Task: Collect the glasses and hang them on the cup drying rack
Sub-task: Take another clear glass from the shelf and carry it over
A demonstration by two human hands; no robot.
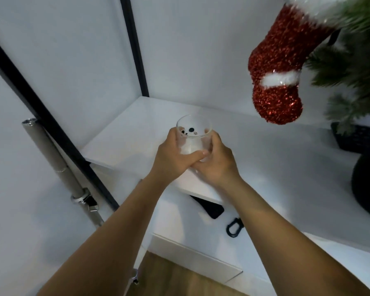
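A clear drinking glass [193,133] with small black dots printed on its wall is held upright over the white shelf [254,146]. My left hand [173,154] grips it from the left, the thumb lying across its lower front. My right hand [219,162] wraps its right side and base from below. Whether the glass touches the shelf is hidden by my hands. No cup drying rack is in view.
A red tinsel stocking [276,82] hangs from a green tree [355,67] at the right, above a dark pot [367,184]. A black frame bar [51,122] and a metal pole [60,174] stand at the left. A black phone [209,207] and a black clip [234,227] lie on a lower white surface.
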